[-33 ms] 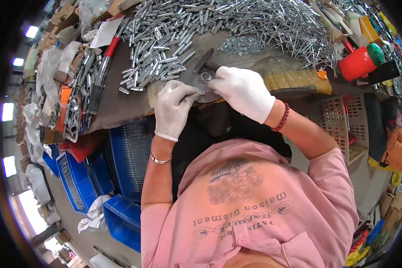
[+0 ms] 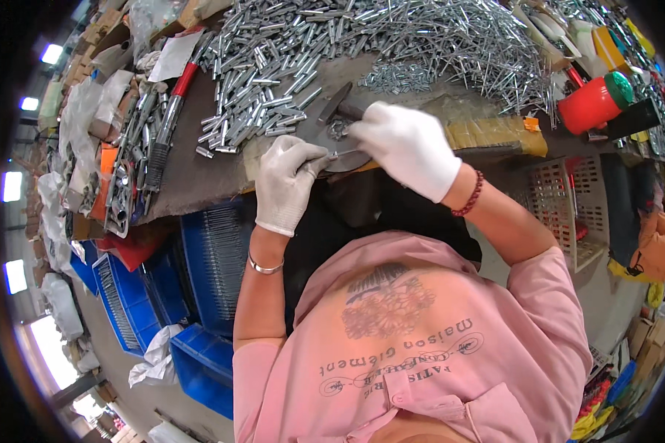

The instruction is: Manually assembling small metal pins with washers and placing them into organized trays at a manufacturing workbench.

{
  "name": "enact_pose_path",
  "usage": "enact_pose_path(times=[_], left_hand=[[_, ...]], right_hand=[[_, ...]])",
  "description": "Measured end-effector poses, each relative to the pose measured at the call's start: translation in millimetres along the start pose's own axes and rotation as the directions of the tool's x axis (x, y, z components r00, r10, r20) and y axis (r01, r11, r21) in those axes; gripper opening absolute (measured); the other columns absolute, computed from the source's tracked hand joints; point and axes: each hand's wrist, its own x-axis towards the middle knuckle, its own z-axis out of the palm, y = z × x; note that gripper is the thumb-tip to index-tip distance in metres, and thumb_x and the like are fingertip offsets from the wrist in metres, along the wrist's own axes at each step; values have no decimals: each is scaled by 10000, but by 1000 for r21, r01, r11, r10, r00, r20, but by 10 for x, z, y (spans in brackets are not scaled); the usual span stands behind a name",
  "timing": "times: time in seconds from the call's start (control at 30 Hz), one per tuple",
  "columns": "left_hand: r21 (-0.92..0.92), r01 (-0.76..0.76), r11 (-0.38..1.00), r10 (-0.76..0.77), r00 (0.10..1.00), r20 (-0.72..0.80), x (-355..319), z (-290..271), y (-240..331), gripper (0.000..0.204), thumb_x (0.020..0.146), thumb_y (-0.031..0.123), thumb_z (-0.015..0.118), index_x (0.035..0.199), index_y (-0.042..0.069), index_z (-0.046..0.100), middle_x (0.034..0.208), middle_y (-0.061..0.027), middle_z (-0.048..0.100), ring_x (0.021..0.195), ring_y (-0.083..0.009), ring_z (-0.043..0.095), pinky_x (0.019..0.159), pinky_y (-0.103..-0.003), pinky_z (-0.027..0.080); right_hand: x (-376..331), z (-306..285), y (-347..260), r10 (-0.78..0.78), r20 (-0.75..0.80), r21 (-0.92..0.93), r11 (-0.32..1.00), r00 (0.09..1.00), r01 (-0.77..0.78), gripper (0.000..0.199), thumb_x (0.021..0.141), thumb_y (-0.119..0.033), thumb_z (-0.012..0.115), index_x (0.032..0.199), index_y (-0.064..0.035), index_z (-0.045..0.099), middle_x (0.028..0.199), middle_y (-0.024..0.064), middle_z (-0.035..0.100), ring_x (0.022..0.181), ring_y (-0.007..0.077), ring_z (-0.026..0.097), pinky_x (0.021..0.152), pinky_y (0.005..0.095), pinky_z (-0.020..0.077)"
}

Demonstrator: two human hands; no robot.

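Silver metal rod [image 2: 344, 154], thin, sits at the fingertips of the left grip [image 2: 284, 181], one end pinched btwn thumb & fingers, the other pointing twd the right grip [image 2: 412, 148]. Left grip's narrow, i.e. holding the rod. Right grip's blurred, fingers bent, just beside the rod's far end; can't tell if it holds anything. Both wear white gloves [image 2: 430, 176], the left one a bit greyer.

Under the rod, btwn grips: dark rounded plate [image 2: 347, 165] at the bench's near edge, w/ shiny bits [image 2: 338, 130] just beyond the fingertips. Hammer [image 2: 335, 102] lies right past those, its handle running behind the right grip; can't tell if they touch.

Further out on the bench [image 2: 181, 177]: loose tubes [image 2: 262, 103] beyond & left of the left grip; small parts heap [image 2: 397, 77] straight beyond the right grip; big pile of pins [image 2: 488, 52] beyond & right of that. Tan pad [image 2: 488, 138] just right of the right grip, along the edge; red jar [image 2: 587, 107] w/ green end well right. Red-handled tool [image 2: 185, 80] well left of the left grip.

Below bench level: blue bins [image 2: 193, 269] left of & nearer the body than the left grip, some w/ thin rods inside; pale crate [image 2: 558, 196] to the right of the right grip. Silver bangle [image 2: 267, 267] on left wrist, red beads [image 2: 471, 195] on right.
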Motion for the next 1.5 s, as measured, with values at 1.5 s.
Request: enact_pose_path(times=[1.5], left_hand=[[197,-73,978,92,992,-86,-61,15,3,135,781,49,838,879,84,752,891,-100,677,844,-341,697,726,-448,553]], right_hand=[[217,154,-164,-82,57,229,971,995,67,93,858,-70,736,948,-56,714,1043,123,654,1023,385,638,892,471,532]])
